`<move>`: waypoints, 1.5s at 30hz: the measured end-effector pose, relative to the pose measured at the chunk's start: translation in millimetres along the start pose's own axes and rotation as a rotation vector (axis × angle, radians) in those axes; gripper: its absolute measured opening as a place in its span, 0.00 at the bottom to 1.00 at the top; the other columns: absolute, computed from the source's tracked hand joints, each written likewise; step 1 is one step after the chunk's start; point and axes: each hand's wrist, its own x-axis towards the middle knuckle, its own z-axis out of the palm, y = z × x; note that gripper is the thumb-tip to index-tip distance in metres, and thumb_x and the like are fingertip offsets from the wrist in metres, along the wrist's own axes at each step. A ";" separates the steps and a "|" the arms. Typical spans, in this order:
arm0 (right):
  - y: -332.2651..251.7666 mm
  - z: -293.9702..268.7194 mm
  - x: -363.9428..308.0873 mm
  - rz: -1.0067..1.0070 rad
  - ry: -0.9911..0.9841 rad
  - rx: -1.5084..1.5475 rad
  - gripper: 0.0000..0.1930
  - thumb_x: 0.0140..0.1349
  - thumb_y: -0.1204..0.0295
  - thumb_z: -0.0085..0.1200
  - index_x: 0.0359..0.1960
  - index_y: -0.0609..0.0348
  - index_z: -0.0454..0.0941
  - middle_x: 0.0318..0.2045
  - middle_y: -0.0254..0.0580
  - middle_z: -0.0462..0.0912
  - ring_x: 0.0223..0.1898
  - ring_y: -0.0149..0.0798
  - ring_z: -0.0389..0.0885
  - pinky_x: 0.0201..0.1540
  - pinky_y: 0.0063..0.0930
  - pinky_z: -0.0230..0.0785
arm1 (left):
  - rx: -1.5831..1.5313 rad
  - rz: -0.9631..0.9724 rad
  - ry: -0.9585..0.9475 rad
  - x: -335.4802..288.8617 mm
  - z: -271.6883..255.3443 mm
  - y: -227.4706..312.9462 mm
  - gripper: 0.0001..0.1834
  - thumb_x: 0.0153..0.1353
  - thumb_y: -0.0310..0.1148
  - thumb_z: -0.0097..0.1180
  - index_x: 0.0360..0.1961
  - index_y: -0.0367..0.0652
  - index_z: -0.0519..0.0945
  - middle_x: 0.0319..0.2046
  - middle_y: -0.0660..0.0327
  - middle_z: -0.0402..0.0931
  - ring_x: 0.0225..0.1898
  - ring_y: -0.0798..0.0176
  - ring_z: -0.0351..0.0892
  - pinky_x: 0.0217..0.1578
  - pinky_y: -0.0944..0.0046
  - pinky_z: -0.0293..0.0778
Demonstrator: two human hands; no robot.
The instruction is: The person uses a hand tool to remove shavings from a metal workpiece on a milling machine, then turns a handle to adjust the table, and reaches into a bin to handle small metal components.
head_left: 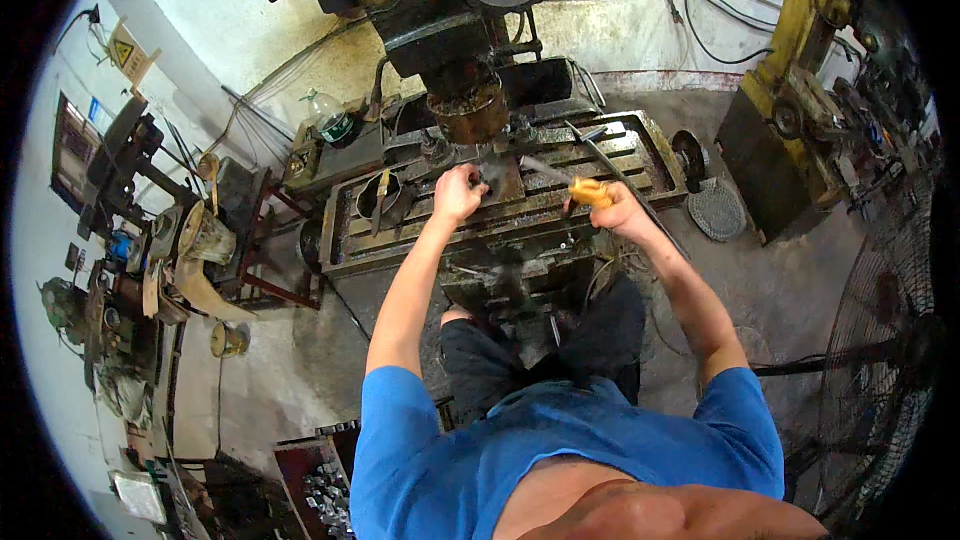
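Observation:
My left hand is over the slotted machine table, its fingers closed around a small dark metal part that they mostly cover. My right hand grips a yellow-handled tool. A pale, slim end of that tool points left toward the part and is too blurred to name. Just above my left hand hangs the milling machine's head, with a rusty round guard at its lower end. Left of my left hand, a round metal pot stands on the table, a yellow-handled tool lying across it.
A long metal bar lies aslant on the table's right side. A handwheel juts from the right end. Behind on the left stands a clear plastic bottle. A mesh fan guard is at my right, and a box of metal parts sits low left.

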 end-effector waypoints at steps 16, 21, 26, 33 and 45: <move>41.8 43.1 -35.6 0.410 0.422 -0.638 0.18 0.39 0.64 0.54 0.28 0.66 0.79 0.24 0.61 0.77 0.32 0.54 0.78 0.36 0.37 0.69 | 0.182 -0.008 -0.026 16.5 22.9 -13.5 0.13 0.44 0.35 0.56 0.35 0.47 0.78 0.31 0.54 0.77 0.35 0.51 0.76 0.36 0.55 0.71; 28.1 29.9 -62.1 0.234 0.343 -0.596 0.21 0.34 0.70 0.50 0.33 0.69 0.77 0.26 0.57 0.79 0.32 0.46 0.80 0.38 0.29 0.70 | 0.180 0.007 0.031 38.2 41.1 -16.7 0.11 0.46 0.35 0.55 0.33 0.46 0.77 0.28 0.54 0.77 0.33 0.51 0.76 0.34 0.54 0.71; -28.0 5.6 -72.4 0.205 0.280 -0.339 0.21 0.37 0.74 0.50 0.37 0.70 0.76 0.30 0.45 0.80 0.33 0.33 0.77 0.38 0.24 0.69 | 0.174 -0.041 0.097 39.6 48.2 -18.0 0.13 0.46 0.36 0.57 0.34 0.44 0.76 0.27 0.52 0.76 0.31 0.48 0.77 0.33 0.53 0.72; -217.4 -90.0 19.2 -0.793 0.589 -0.631 0.26 0.39 0.86 0.40 0.47 0.70 0.70 0.45 0.50 0.74 0.47 0.40 0.74 0.53 0.30 0.63 | 0.089 -0.293 0.093 49.1 48.7 -31.3 0.17 0.43 0.40 0.61 0.31 0.40 0.77 0.29 0.50 0.77 0.34 0.48 0.77 0.34 0.52 0.72; -297.0 -63.7 -9.5 -1.121 0.476 -0.542 0.23 0.42 0.55 0.51 0.27 0.67 0.66 0.32 0.52 0.71 0.44 0.56 0.70 0.53 0.53 0.54 | 0.028 -0.391 -0.006 56.0 37.5 -22.5 0.20 0.42 0.43 0.63 0.24 0.33 0.78 0.27 0.49 0.77 0.32 0.50 0.77 0.33 0.54 0.73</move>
